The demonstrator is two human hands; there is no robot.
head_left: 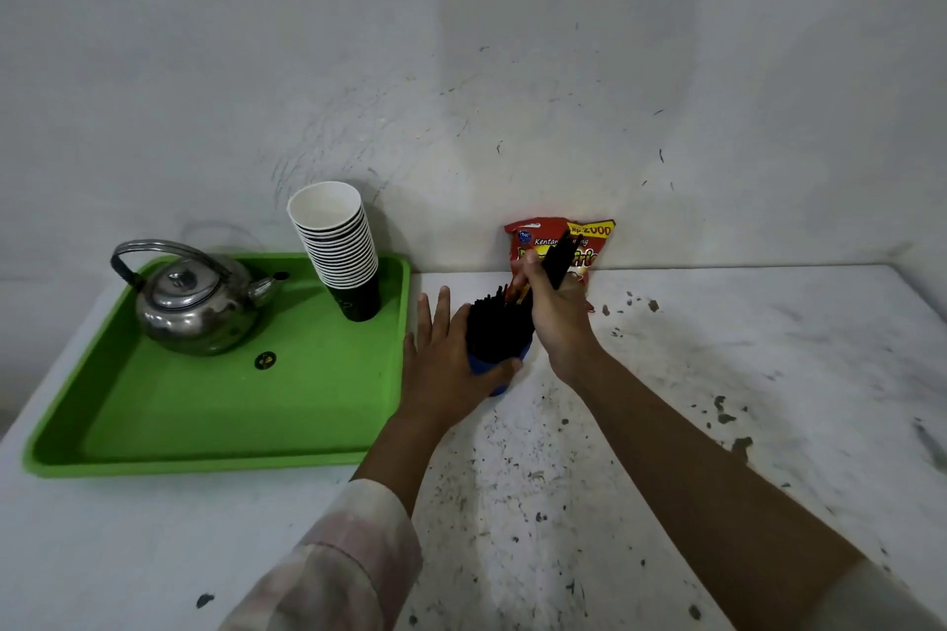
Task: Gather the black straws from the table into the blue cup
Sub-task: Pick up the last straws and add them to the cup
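Note:
The blue cup (499,370) stands on the white table (717,374), just right of the green tray. A thick bunch of black straws (496,323) stands upright in it. My left hand (445,359) wraps around the cup's left side, with the thumb across its front. My right hand (551,310) is above and to the right of the cup, closed around a small bundle of black straws (558,256) that points up and to the right. Most of the cup is hidden by my left hand.
A green tray (215,415) on the left holds a steel kettle (192,300) and a stack of paper cups (338,246). A red snack packet (569,246) leans on the wall behind my right hand. The tabletop is speckled with dark chips.

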